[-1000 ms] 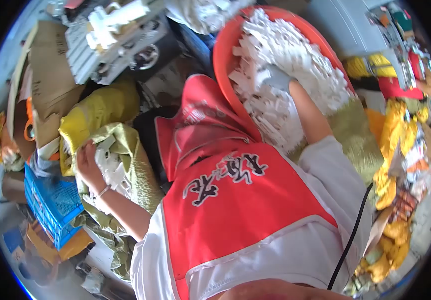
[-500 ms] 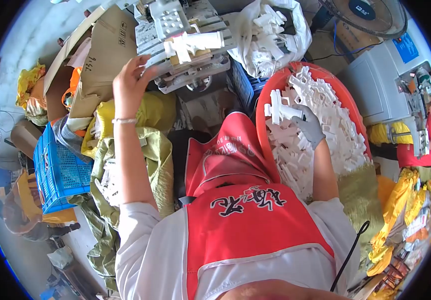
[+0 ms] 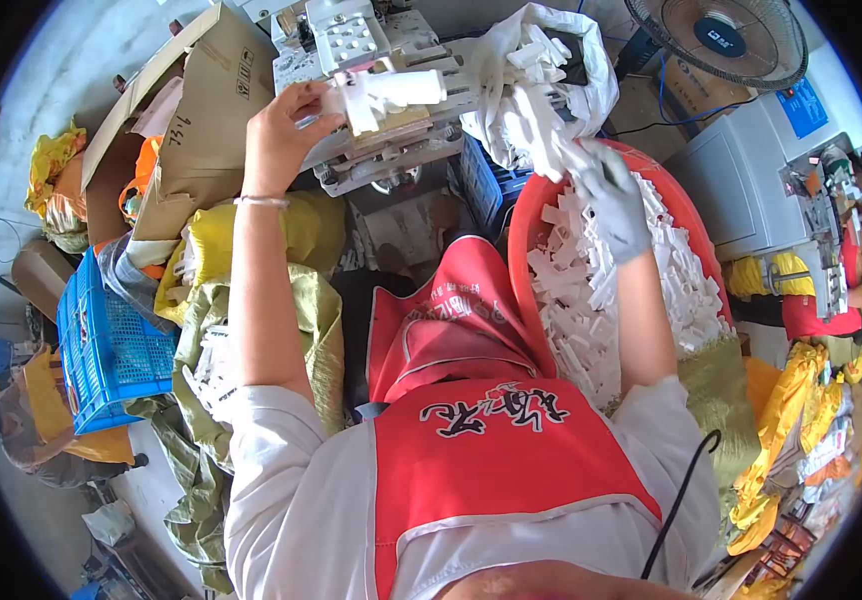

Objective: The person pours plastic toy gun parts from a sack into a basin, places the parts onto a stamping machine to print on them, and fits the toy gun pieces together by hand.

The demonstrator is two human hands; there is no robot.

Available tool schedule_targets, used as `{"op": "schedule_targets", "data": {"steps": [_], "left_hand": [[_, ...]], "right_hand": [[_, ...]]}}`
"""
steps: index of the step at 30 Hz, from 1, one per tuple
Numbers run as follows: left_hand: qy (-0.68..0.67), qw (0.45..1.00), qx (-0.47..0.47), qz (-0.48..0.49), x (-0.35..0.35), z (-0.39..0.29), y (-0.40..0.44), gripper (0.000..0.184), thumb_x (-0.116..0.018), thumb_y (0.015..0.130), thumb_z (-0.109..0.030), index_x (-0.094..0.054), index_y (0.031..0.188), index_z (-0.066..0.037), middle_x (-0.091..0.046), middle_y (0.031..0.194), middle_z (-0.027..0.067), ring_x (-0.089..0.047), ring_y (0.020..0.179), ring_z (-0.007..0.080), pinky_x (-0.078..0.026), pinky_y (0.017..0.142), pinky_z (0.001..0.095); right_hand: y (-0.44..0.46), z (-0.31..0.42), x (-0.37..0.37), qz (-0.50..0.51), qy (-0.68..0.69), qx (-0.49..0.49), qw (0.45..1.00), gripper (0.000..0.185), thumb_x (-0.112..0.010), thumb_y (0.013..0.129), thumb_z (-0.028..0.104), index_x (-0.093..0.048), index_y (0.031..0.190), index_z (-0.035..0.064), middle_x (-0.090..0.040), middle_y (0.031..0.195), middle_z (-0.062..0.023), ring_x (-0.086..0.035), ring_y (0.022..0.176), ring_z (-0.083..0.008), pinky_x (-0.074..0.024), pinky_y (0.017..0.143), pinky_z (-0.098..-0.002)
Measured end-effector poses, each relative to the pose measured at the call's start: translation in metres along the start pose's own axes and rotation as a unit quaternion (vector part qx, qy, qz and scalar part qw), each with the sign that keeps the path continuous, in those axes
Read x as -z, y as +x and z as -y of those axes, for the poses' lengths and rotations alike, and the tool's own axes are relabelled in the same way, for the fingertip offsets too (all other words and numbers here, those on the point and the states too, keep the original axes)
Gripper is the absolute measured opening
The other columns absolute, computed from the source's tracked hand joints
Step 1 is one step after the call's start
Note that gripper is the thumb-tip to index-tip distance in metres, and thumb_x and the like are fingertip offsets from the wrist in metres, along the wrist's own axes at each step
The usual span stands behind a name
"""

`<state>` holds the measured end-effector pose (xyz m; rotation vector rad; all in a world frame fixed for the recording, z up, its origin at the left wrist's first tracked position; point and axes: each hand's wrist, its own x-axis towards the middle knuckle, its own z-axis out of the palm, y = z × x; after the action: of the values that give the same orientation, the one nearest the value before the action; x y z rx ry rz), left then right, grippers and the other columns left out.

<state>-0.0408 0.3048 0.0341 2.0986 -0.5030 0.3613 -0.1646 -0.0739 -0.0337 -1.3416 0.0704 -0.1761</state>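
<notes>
A white plastic pistol-shaped part (image 3: 396,92) lies on the metal fixture of a machine (image 3: 351,40). My bare left hand (image 3: 293,135) has its thumb and fingers curled at the left end of that part, appearing to pinch it. My right hand (image 3: 613,205), in a grey glove, is closed on another white pistol-shaped part (image 3: 543,130), smeared by motion. It is above the far end of a red tub (image 3: 523,235) heaped with white plastic pieces (image 3: 591,300), close to a white bag (image 3: 599,85) with similar pieces.
Left of the machine stands an open cardboard box (image 3: 196,110), with a yellow sack (image 3: 301,225) and a blue crate (image 3: 116,350) nearer. A blue basket (image 3: 486,185) sits under the white bag. A fan (image 3: 721,40) is at the far right. Other people are at both sides.
My left hand has moved right, onto the end of the part on the fixture. My right hand has lifted its part from over the tub, forward toward the white bag.
</notes>
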Motion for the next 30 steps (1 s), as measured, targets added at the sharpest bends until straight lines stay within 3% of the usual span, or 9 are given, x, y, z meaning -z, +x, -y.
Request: {"op": "schedule_targets", "data": {"steps": [8,11,13,16,20,21,26,29,30], "left_hand": [[-0.048,0.986,0.123,-0.103,0.056,0.017,-0.099,0.035,-0.07,0.073,-0.001,-0.057,0.106,0.006,-0.063,0.104,0.0091,-0.061,0.091,0.0127,-0.048,0.081,0.0247],[-0.024,0.983,0.135,-0.124,0.071,0.024,-0.131,0.034,-0.07,0.074,-0.002,-0.057,0.105,0.005,-0.063,0.105,0.009,-0.061,0.092,0.0128,-0.047,0.082,0.025],[0.032,0.978,0.148,-0.14,0.078,0.019,-0.144,0.036,-0.073,0.072,-0.005,-0.058,0.103,0.005,-0.064,0.104,0.0084,-0.061,0.092,0.013,-0.047,0.082,0.0248],[0.02,0.976,0.129,-0.176,0.078,0.028,-0.16,0.037,-0.074,0.071,-0.005,-0.06,0.104,0.002,-0.064,0.103,0.0075,-0.062,0.091,0.0123,-0.048,0.08,0.0248],[-0.011,0.97,0.157,-0.188,0.088,0.028,-0.198,0.037,-0.073,0.07,0.001,-0.06,0.105,0.001,-0.063,0.102,0.0059,-0.06,0.091,0.012,-0.048,0.081,0.0243],[0.035,0.964,0.189,-0.185,0.099,0.033,-0.217,0.038,-0.072,0.071,0.003,-0.059,0.106,0.002,-0.063,0.103,0.0054,-0.059,0.092,0.0116,-0.048,0.083,0.0238],[0.038,0.911,0.326,-0.249,0.167,0.025,-0.322,0.038,-0.067,0.076,0.003,-0.056,0.112,0.0,-0.06,0.11,0.0067,-0.057,0.098,0.0144,-0.046,0.087,0.0259],[0.138,0.897,0.341,-0.247,0.194,0.025,-0.376,0.035,-0.063,0.08,-0.001,-0.055,0.115,0.0,-0.059,0.112,0.0069,-0.055,0.102,0.0158,-0.046,0.087,0.0276],[0.166,0.88,0.373,-0.244,0.194,0.019,-0.379,0.034,-0.063,0.082,-0.004,-0.055,0.115,0.0,-0.059,0.111,0.0071,-0.055,0.101,0.0159,-0.045,0.087,0.0285]], "right_hand": [[0.095,0.007,-0.124,0.21,-0.115,0.109,0.965,0.036,-0.064,0.081,0.004,-0.056,0.116,0.0039,-0.059,0.096,-0.0033,-0.052,0.075,-0.0068,-0.0438,0.063,-0.0201],[0.118,0.004,-0.141,0.305,-0.22,0.191,0.907,0.036,-0.061,0.08,0.002,-0.056,0.116,0.0023,-0.061,0.092,-0.0019,-0.05,0.074,-0.0061,-0.0442,0.064,-0.0222],[0.121,0.022,-0.142,0.352,-0.322,0.115,0.871,0.041,-0.056,0.082,0.006,-0.052,0.123,0.0034,-0.057,0.115,-0.0093,-0.053,0.102,-0.0162,-0.0427,0.088,-0.028],[0.117,0.03,-0.135,0.257,-0.531,0.337,0.734,0.043,-0.054,0.09,0.023,-0.046,0.13,0.0095,-0.052,0.122,-0.0113,-0.049,0.111,-0.02,-0.0397,0.092,-0.029],[0.076,0.028,-0.104,0.162,-0.329,0.247,0.897,0.037,-0.056,0.088,0.02,-0.052,0.122,0.0053,-0.057,0.112,-0.0095,-0.054,0.101,-0.0151,-0.0419,0.087,-0.0263],[0.07,0.023,-0.083,0.152,-0.415,0.316,0.839,0.034,-0.054,0.089,0.017,-0.054,0.12,0.0032,-0.056,0.117,-0.0106,-0.051,0.108,-0.0147,-0.039,0.092,-0.0257],[0.024,-0.04,0.04,0.084,-0.359,-0.015,0.929,0.032,-0.053,0.091,0.019,-0.055,0.117,0.0007,-0.056,0.116,-0.0086,-0.052,0.104,-0.0157,-0.0422,0.088,-0.027],[0.003,-0.054,0.106,0.016,-0.4,-0.15,0.904,0.033,-0.052,0.092,0.019,-0.054,0.119,0.0002,-0.056,0.118,-0.0081,-0.052,0.106,-0.0152,-0.0422,0.089,-0.0268],[0.005,-0.076,0.152,0.051,-0.382,-0.092,0.918,0.033,-0.047,0.093,0.015,-0.05,0.123,-0.0007,-0.056,0.118,-0.0071,-0.053,0.104,-0.0133,-0.0425,0.089,-0.0245]]}}
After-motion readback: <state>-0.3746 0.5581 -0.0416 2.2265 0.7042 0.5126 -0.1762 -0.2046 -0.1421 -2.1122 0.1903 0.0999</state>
